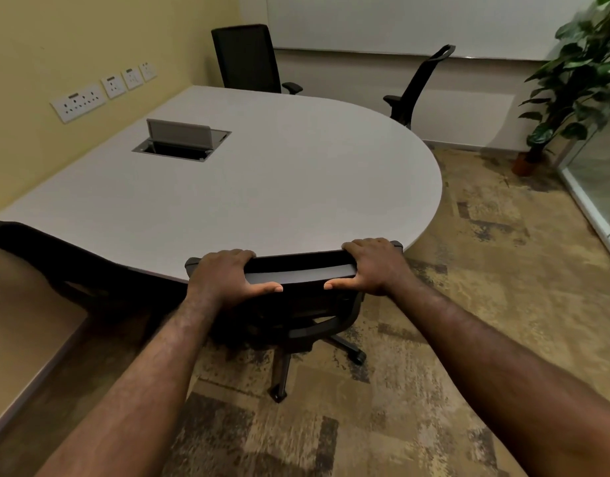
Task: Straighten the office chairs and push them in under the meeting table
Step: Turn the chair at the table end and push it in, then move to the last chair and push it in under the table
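A black office chair (298, 270) stands at the near edge of the white meeting table (296, 173), its backrest top touching the table edge and its seat hidden under the table. My left hand (224, 277) grips the left end of the backrest top, my right hand (374, 266) the right end. A second black chair (73, 266) sits at the near left, partly under the table. On the far side, one chair (247, 58) is close against the table. Another chair (417, 86) at the far right is turned sideways.
An open cable box (183, 141) is set into the tabletop. Wall sockets (104, 89) line the yellow wall on the left. A potted plant (572, 80) stands in the right corner beside a glass partition (599, 187). Patterned carpet (451, 304) covers the floor to the right.
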A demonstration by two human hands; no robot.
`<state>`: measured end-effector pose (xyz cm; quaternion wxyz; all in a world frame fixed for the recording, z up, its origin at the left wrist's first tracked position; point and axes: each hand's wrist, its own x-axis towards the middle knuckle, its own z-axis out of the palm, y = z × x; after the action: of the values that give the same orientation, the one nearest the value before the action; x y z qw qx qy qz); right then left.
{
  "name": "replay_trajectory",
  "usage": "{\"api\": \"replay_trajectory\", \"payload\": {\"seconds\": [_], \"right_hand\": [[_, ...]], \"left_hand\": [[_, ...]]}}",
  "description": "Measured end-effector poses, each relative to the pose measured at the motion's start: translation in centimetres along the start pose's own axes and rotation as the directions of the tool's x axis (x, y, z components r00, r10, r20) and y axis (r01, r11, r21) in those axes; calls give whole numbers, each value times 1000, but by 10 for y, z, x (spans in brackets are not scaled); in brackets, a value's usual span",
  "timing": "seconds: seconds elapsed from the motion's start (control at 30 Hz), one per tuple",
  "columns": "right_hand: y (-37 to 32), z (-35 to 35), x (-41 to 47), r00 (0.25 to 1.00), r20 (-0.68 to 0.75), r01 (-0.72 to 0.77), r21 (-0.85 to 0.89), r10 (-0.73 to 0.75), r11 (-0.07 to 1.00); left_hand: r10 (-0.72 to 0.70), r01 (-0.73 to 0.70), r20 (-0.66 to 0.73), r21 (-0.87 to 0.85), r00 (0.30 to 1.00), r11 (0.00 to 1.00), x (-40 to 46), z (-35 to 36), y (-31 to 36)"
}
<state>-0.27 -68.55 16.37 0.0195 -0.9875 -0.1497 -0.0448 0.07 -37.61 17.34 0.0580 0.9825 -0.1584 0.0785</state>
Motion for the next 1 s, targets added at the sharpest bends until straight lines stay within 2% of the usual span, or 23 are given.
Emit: {"api": "replay_trajectory", "payload": {"seconds": [0.1,0.2,0.37,0.5,0.67,0.83,1.0], "right_hand": [[-3,-3,-9,999,39,-9,-1,9,1000],[-10,-11,-22,1000,9,-25,39,25,999],[-9,-28,-51,991,-125,-39,48,45,998],[19,-47,-71,976,-195,-90,38,96,995],[82,-73,-93,950,-236,-206,7,202,978],[172,-94,-118,906,-304,-310,-3,295,951],[278,-110,-139,857,-341,-414,-6,388,910]], "left_hand": [[8,-8,46,-11,999,1000,-2,-2,1],[32,-29,92,-32,995,999,-6,-8,3],[88,-89,-14,-88,996,992,-12,-22,23],[154,-162,-75,-116,985,980,9,-38,63],[263,-279,-122,-141,957,950,51,-47,137],[352,-374,-148,-162,924,913,98,-37,212],[379,-391,-110,-117,919,913,162,-28,298]]}}
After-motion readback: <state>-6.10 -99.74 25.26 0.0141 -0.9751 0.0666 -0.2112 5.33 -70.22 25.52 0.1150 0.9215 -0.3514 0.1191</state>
